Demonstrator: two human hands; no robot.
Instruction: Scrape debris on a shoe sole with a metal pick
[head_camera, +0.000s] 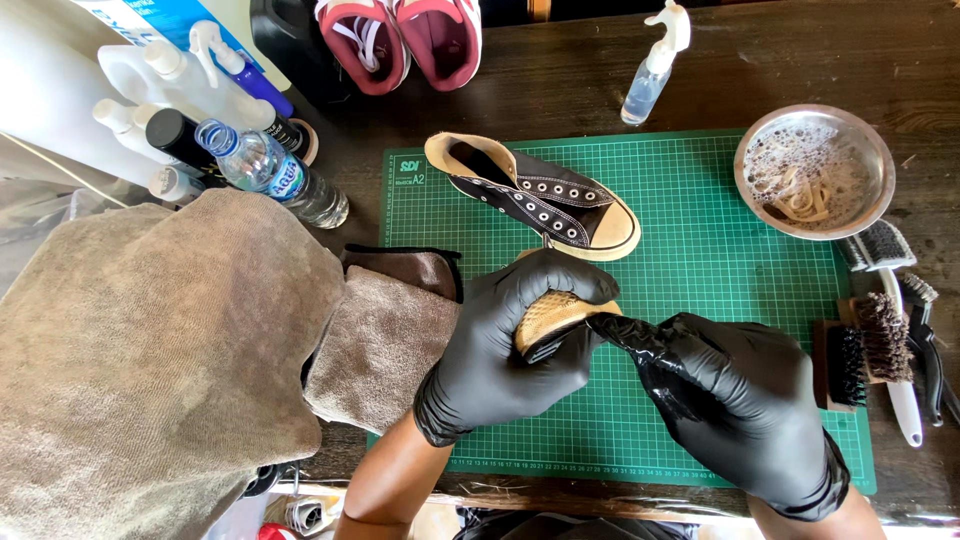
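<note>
Two black-gloved hands work over a green cutting mat (720, 330) on a dark wooden bench (800, 60). The left hand (500, 340) is wrapped tight around a tan-soled shoe (550, 318), sole turned up, held above the near middle of the mat. The right hand (730, 400) has its fingers drawn together, their wet tips pressing on the sole's edge; whether they pinch anything is not visible. A second, black canvas shoe (535, 195) lies unlaced just beyond, on the far part of the mat. At right stand a steel bowl of suds (815, 170) and several brushes (880, 345); brown cloths (385, 340) lie at left. The gloves look slick, so the held shoe could slip and knock its mate.
</note>
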